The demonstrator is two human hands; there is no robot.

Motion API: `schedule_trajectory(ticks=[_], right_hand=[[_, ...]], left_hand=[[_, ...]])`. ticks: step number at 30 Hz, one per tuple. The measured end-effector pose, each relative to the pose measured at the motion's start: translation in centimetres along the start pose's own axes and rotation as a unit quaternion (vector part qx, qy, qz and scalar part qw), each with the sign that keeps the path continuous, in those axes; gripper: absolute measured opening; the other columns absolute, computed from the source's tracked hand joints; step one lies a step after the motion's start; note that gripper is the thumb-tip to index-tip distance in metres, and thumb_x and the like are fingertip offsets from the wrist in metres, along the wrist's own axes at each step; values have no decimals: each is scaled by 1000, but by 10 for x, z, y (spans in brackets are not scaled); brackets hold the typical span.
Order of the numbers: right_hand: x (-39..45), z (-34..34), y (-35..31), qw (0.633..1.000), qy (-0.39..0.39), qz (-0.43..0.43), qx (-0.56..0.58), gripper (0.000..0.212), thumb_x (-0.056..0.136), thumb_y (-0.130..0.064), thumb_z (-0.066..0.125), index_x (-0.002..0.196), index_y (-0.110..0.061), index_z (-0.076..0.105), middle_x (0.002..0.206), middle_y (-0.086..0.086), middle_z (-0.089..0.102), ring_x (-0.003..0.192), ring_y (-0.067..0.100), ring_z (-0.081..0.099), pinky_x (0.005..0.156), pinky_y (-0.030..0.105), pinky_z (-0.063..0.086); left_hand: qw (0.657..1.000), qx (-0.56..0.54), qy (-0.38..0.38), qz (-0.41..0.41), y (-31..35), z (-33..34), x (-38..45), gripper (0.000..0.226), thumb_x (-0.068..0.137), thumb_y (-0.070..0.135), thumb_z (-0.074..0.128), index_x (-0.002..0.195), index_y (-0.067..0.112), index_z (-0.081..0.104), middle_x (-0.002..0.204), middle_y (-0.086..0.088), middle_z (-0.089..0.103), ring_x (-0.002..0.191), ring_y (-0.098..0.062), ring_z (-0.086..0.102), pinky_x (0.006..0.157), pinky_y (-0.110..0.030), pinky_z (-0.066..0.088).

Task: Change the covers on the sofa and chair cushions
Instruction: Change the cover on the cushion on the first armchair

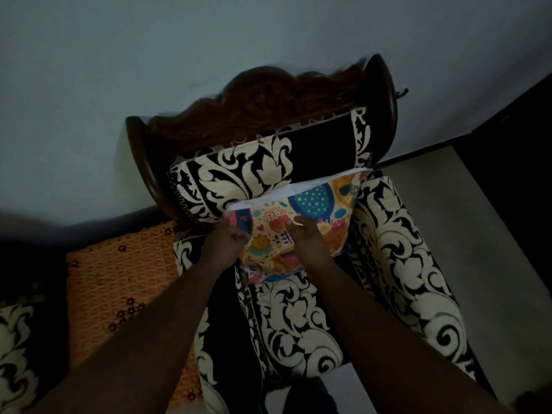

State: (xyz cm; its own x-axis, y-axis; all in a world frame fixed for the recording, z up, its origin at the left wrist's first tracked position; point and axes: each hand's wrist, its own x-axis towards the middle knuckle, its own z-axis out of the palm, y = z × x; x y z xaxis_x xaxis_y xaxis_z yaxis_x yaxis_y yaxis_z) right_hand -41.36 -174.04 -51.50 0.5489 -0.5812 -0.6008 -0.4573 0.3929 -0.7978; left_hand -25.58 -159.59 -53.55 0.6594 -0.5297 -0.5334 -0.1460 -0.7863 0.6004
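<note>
At the left edge of the frame lies an orange woven cloth [119,282] over what looks like a sofa seat, with a dark patterned cushion corner [15,348] in the lower left. Right of it, in the middle of the frame, stands a carved wooden chair [268,97] with black-and-cream floral upholstery. Its back cushion [239,171] leans against the frame and its seat cushion [292,321] runs down toward the bottom of the frame.

The colourful cushion cover [313,210], yellow with blue and red motifs, sits at the centre, on the rear of the seat and against the foot of the back cushion. A white strip [268,197] shows along its upper edge, probably the inner cushion or the cover's lining. I cannot tell which.

The left hand [228,239] has its grip closed on the cover's left corner, fingers curled round the fabric. The right hand [304,234] pinches the cover near its middle, close to a small pale tab, perhaps a zip pull.

The step in hand appears to be fitting or closing this new cover. The next move likely calls for holding the corner taut while the opening is drawn shut.

The cover's long axis runs from lower left to upper right, its white edge facing the chair back.
</note>
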Motion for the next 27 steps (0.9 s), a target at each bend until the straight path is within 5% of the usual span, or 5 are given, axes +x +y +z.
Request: schedule_trajectory(ticks=[3, 8, 15, 21, 27], right_hand=[[-2, 5, -3, 998, -6, 58, 16, 40, 103, -25, 57, 140, -9, 48, 128, 15, 61, 84, 11, 62, 55, 14, 47], [-6, 3, 6, 999, 16, 38, -34, 40, 103, -29, 57, 136, -6, 51, 124, 14, 60, 74, 25, 60, 45, 19, 40], [-3, 9, 11, 997, 30, 67, 6, 24, 101, -36, 59, 113, -15, 59, 101, 6, 69, 78, 20, 68, 58, 25, 54], [-15, 16, 19, 981, 87, 175, -22, 76, 80, -46, 81, 132, -10, 39, 121, 8, 54, 107, 33, 58, 80, 51, 60], [-25, 7, 65, 975, 161, 97, -118, 42, 90, -13, 52, 129, 4, 50, 121, 25, 59, 116, 40, 57, 99, 42, 46]], left_hand=[[984, 143, 102, 39, 1, 12, -10, 36, 93, 41, 68, 115, 14, 59, 117, -12, 54, 110, -41, 55, 83, -46, 51], [980, -103, 150, -83, 7, 3, 5, 115, 81, 26, 85, 162, 12, 5, 164, -15, 18, 145, -35, 31, 110, -45, 39], [998, -57, -1, -5, 14, 1, 1, 29, 91, 32, 70, 68, 14, 67, 66, -5, 66, 67, -21, 64, 60, -28, 42], [979, -6, -178, 99, 5, 47, -55, 13, 79, 35, 68, 78, 25, 75, 81, 4, 71, 76, -11, 69, 69, -33, 57], [959, 18, -198, 200, -30, 69, -79, 23, 82, 29, 65, 87, 9, 75, 96, -7, 69, 93, -13, 61, 80, -37, 51]])
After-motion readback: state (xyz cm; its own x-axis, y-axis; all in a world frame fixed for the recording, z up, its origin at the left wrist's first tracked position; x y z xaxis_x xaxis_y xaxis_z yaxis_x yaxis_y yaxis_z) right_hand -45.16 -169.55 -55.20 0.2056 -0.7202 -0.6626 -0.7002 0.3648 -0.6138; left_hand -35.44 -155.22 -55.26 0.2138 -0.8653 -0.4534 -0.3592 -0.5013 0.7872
